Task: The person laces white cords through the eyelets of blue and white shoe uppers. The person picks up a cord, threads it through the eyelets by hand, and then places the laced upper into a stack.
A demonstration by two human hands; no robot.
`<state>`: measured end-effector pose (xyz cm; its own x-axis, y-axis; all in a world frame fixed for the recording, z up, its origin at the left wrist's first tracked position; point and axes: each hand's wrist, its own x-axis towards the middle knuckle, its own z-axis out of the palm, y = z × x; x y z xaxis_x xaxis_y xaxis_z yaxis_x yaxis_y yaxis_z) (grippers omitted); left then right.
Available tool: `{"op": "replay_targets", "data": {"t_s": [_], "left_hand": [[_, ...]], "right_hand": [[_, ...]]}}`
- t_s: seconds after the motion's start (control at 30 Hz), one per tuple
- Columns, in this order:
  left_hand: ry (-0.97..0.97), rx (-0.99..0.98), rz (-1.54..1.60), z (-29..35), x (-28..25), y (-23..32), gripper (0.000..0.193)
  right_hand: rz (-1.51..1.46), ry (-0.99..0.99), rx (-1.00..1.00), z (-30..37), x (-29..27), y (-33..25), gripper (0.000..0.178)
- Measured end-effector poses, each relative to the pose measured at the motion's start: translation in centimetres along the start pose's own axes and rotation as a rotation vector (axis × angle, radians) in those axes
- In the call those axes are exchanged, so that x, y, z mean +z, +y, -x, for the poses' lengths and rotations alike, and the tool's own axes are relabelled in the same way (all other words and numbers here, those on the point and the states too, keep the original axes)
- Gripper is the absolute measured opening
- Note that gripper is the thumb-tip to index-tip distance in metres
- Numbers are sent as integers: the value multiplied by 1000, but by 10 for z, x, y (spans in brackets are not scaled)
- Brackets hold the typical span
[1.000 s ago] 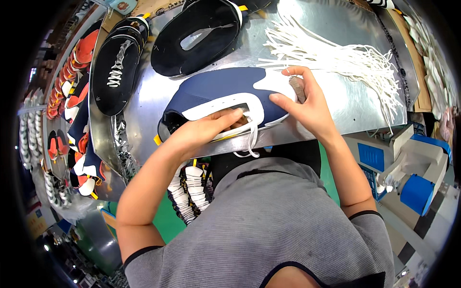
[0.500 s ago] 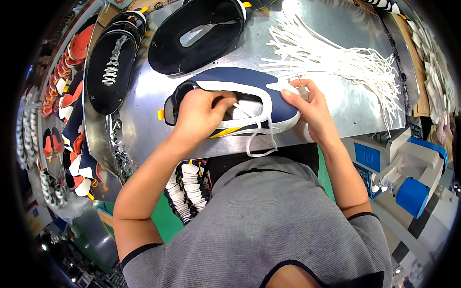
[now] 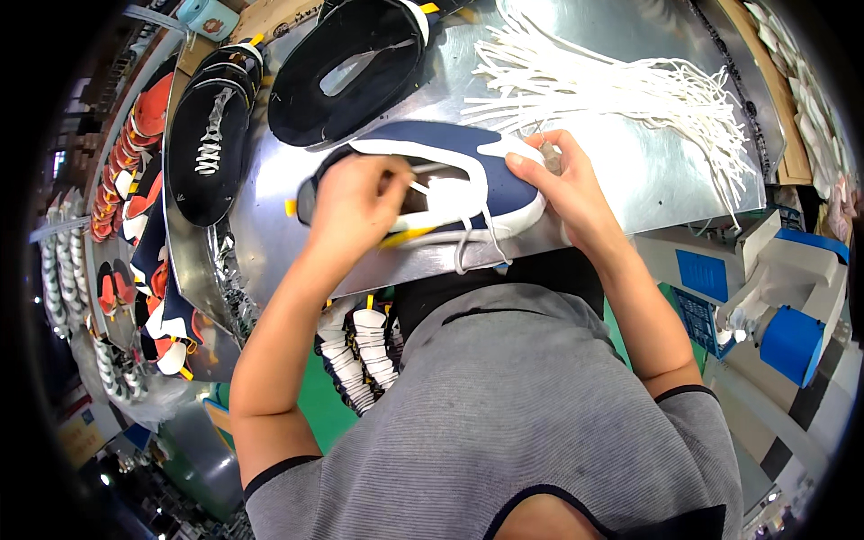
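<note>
while the navy shoe [image 3: 499, 180] is laid crosswise on the metal table [image 3: 652, 193], a white lace [image 3: 418, 188] is pinched by the left hand [image 3: 355, 202] just above its opening [image 3: 454, 200], toe [image 3: 517, 189] kinda held by the half-open right hand [image 3: 576, 184]

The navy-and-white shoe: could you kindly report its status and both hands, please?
Left hand, blurred, pinching thin white lace. Right hand holding the toe. Navy-and-white shoe on silvery metal table. Left hand partly covering its opening.

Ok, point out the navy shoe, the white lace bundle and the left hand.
Navy shoe [image 3: 508, 184]: head view, navy toe area.
White lace bundle [image 3: 612, 90]: head view, middle strands.
Left hand [image 3: 355, 202]: head view, back of hand.
</note>
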<state>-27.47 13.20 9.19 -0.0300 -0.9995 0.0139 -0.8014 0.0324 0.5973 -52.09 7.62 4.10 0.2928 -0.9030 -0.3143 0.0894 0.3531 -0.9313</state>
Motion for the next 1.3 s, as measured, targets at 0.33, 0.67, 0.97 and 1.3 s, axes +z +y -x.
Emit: {"op": "replay_targets", "data": {"t_s": [0.33,0.67,0.97,1.3], "left_hand": [[678,-554,-920,157,-196,-171,16],[245,337,344,17,-45,67,6],[255,269,242,-13,5,64,12],[-445,-647,938,-12,-4,8,69]], "right_hand": [[-121,14,-24,3,-31,-19,36],[1012,286,-541,-7,-29,-23,36],[48,-262,-240,8,29,-30,18],[221,-172,-77,-11,33,-14,43]]}}
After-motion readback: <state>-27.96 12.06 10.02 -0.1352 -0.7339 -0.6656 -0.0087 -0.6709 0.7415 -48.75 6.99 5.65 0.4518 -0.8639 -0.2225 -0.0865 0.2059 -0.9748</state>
